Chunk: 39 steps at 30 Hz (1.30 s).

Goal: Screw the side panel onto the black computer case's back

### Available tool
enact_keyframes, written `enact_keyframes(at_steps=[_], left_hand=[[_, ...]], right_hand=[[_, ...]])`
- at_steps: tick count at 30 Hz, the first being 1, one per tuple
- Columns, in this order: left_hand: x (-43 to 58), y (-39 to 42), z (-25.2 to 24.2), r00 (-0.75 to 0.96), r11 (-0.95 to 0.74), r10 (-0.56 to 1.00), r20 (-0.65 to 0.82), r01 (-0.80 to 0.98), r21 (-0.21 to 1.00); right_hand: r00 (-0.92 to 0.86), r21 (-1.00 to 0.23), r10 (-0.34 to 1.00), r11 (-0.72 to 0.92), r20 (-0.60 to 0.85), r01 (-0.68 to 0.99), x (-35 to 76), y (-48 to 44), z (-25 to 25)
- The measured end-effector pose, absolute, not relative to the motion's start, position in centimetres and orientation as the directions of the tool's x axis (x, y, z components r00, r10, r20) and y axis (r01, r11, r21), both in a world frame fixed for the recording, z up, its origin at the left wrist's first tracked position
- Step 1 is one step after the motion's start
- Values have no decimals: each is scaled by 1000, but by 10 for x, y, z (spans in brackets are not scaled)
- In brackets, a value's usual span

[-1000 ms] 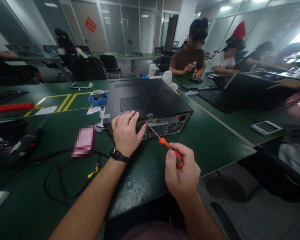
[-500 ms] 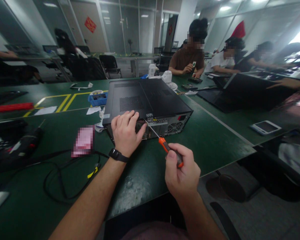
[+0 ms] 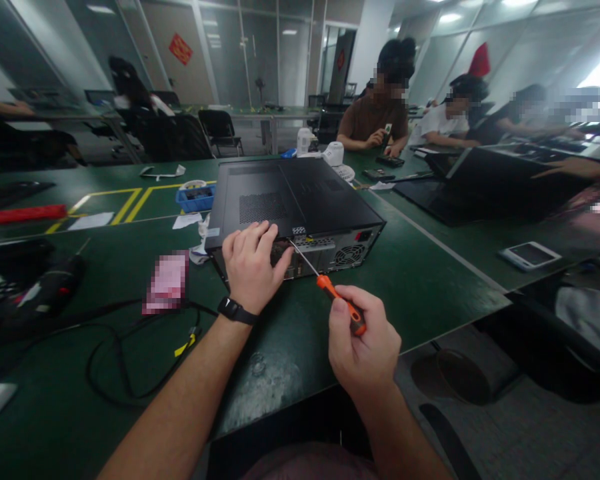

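Observation:
A black desktop computer case [image 3: 310, 187] lies on its side on the green table, its rear panel with a fan grille [image 3: 350, 255] facing me. My left hand [image 3: 254, 263] rests over the case's near top edge at the left, fingers stretched out and thumb apart. In my right hand [image 3: 365, 340] is an orange and black screwdriver [image 3: 336, 291], gripped by its handle. The thin shaft points up and left, and its tip meets the rear panel near the top edge, just right of my left thumb. What the tip touches is too small to make out.
A blue bin [image 3: 196, 198] stands left of the case. Black cables [image 3: 115, 360], a pink packet [image 3: 167, 280] and a power drill [image 3: 55, 287] lie on the left. To the right are a phone [image 3: 533, 254] and a large black panel [image 3: 510, 180] with a co-worker's hand on it.
The screwdriver handle has turned within my right hand, showing more orange on its side. My right thumb has shifted slightly. My left hand and the case stay in place.

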<state>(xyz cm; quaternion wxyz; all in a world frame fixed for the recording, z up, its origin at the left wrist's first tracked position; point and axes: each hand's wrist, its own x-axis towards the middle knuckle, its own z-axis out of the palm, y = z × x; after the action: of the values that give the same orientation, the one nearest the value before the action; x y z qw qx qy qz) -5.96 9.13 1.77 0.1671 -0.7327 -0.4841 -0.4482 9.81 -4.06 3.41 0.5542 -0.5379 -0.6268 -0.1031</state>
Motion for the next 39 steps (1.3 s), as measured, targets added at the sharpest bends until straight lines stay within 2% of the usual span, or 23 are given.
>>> enact_keyframes(at_steps=[3, 10, 20, 26, 31, 39], left_hand=[[-60, 91, 18, 132, -469, 559, 819, 864, 181], [-59, 92, 16, 129, -471, 555, 822, 863, 183], [-59, 90, 17, 125, -478, 574, 809, 853, 207], [-60, 91, 17, 121, -481, 585, 802, 848, 222], [-60, 91, 18, 125, -480, 587, 800, 849, 220], [-60, 90, 19, 128, -480, 580, 805, 852, 210]], right_hand=[[198, -492, 578, 411, 792, 767, 97, -42, 36], [176, -441, 531, 425, 829, 791, 98, -39, 36], [131, -445, 563, 466, 816, 765, 98, -39, 37], [185, -457, 543, 423, 819, 782, 99, -38, 34], [202, -501, 582, 414, 787, 760, 98, -40, 35], [199, -469, 553, 403, 809, 786, 97, -40, 33]])
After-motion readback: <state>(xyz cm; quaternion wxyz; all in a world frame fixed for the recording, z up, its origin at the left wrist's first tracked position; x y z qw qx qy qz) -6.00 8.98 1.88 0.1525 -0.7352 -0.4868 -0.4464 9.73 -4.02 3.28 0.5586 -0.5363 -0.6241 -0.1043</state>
